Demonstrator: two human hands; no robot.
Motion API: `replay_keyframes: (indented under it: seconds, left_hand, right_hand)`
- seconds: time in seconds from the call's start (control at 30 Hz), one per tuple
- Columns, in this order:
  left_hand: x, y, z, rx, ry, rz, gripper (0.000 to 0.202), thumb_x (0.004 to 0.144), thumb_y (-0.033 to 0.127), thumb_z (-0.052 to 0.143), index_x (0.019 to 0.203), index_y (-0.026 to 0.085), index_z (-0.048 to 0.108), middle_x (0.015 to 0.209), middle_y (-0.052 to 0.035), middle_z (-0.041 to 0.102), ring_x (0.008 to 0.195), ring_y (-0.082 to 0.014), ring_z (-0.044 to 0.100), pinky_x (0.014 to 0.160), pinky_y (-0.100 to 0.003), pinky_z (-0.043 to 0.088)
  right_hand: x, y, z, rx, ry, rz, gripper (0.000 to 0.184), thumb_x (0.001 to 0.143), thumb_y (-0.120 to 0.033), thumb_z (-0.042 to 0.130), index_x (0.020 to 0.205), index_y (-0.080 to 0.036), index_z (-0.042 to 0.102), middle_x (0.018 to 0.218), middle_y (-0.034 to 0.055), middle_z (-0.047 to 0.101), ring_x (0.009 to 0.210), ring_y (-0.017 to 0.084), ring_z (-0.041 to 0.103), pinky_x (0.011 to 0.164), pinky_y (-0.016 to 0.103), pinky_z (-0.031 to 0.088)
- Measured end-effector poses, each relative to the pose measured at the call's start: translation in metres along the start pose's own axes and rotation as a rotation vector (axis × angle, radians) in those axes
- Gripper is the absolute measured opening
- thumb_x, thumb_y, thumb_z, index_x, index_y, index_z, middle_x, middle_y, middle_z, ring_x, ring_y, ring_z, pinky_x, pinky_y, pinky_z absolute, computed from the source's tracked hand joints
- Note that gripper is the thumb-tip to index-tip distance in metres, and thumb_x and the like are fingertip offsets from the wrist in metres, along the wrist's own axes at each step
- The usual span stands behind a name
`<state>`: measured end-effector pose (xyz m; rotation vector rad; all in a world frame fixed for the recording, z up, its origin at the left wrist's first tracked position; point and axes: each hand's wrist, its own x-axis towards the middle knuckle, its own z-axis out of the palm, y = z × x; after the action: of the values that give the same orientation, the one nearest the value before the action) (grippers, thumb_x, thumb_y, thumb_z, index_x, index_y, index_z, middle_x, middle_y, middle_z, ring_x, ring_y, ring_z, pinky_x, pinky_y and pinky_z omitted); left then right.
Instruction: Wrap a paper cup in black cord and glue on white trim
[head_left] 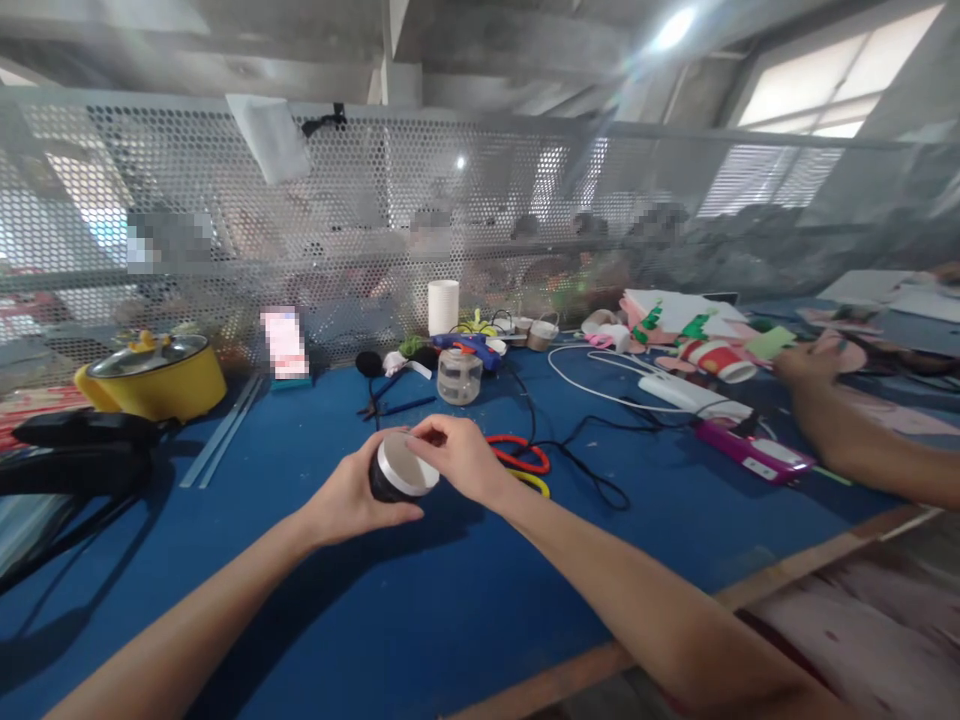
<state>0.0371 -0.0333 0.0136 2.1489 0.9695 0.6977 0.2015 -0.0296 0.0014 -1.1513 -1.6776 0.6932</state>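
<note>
My left hand is wrapped round a small dark paper cup with a white band at its rim, tilted so its white inside shows. From the right, my right hand pinches at the cup's rim; whether a thin strip is also between those fingers I cannot tell. Just beyond the cup are a clear jar, a blue glue gun and blue-handled pliers. Beside my right wrist lie a red loop and a yellow loop, partly hidden by the arm.
A yellow electric pot, clear glue sticks and a propped phone stand left. White cups stand by the perforated screen. Cables, a white power strip and purple one lie right, near another person's hand.
</note>
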Motion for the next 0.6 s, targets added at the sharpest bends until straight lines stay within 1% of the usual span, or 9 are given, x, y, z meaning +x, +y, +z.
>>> replay_keyframes:
  seconds: [0.13,0.23,0.33,0.4,0.47,0.53,0.6]
  left_hand:
    - [0.000,-0.003,0.006,0.020,0.009,-0.019,0.073,0.058,0.035,0.070,0.119,0.013,0.036,0.115,-0.0138,0.056,0.104,-0.0264,0.054,0.091,-0.042,0.042]
    - [0.000,-0.007,0.009,0.040,0.022,-0.007,0.075,0.058,0.035,0.070,0.120,0.014,0.035,0.118,-0.0141,0.055,0.106,-0.0265,0.054,0.092,-0.042,0.041]
    - [0.000,-0.011,0.011,0.074,0.046,0.009,0.077,0.059,0.036,0.069,0.123,0.014,0.032,0.118,-0.0144,0.055,0.105,-0.0268,0.055,0.091,-0.042,0.042]
    - [0.000,-0.013,0.010,0.091,0.051,0.030,0.080,0.059,0.036,0.069,0.126,0.014,0.030,0.118,-0.0148,0.055,0.104,-0.0270,0.055,0.090,-0.043,0.043]
    - [-0.001,-0.014,0.009,0.107,0.038,0.064,0.084,0.059,0.036,0.069,0.128,0.015,0.026,0.119,-0.0152,0.055,0.104,-0.0275,0.056,0.089,-0.043,0.044]
    - [-0.001,-0.015,0.008,0.119,0.011,0.099,0.089,0.059,0.035,0.070,0.131,0.017,0.021,0.121,-0.0156,0.054,0.107,-0.0284,0.055,0.090,-0.043,0.043]
    - [-0.002,-0.015,0.008,0.125,-0.023,0.114,0.094,0.058,0.036,0.070,0.133,0.017,0.017,0.123,-0.0167,0.052,0.108,-0.0299,0.054,0.089,-0.045,0.044]
  right_hand:
    - [-0.003,0.005,0.001,-0.083,0.044,-0.068,0.006,0.072,-0.016,0.058,0.068,-0.015,0.063,0.072,0.0043,0.064,0.068,0.015,0.058,0.062,0.027,0.045]
    - [-0.003,0.007,0.000,-0.115,0.042,-0.094,0.007,0.073,-0.015,0.058,0.068,-0.015,0.064,0.071,0.0037,0.063,0.066,0.014,0.058,0.061,0.026,0.045]
    - [-0.004,0.009,0.000,-0.132,0.027,-0.086,0.008,0.072,-0.016,0.059,0.077,-0.014,0.065,0.071,0.0040,0.061,0.064,0.014,0.056,0.060,0.026,0.045]
    - [-0.005,0.009,0.001,-0.122,0.028,-0.071,0.017,0.070,-0.016,0.061,0.087,-0.013,0.064,0.076,0.0049,0.060,0.064,0.013,0.054,0.060,0.026,0.045]
    - [-0.007,0.009,0.001,-0.103,0.023,-0.074,0.021,0.069,-0.016,0.063,0.089,-0.014,0.062,0.081,0.0052,0.061,0.066,0.013,0.054,0.060,0.025,0.045]
    - [-0.007,0.008,0.001,-0.086,0.009,-0.097,0.014,0.069,-0.017,0.063,0.083,-0.015,0.061,0.079,0.0034,0.061,0.067,0.013,0.054,0.059,0.025,0.044]
    - [-0.008,0.007,0.001,-0.074,0.000,-0.124,0.003,0.071,-0.017,0.061,0.073,-0.016,0.059,0.072,0.0009,0.059,0.065,0.012,0.053,0.059,0.024,0.042]
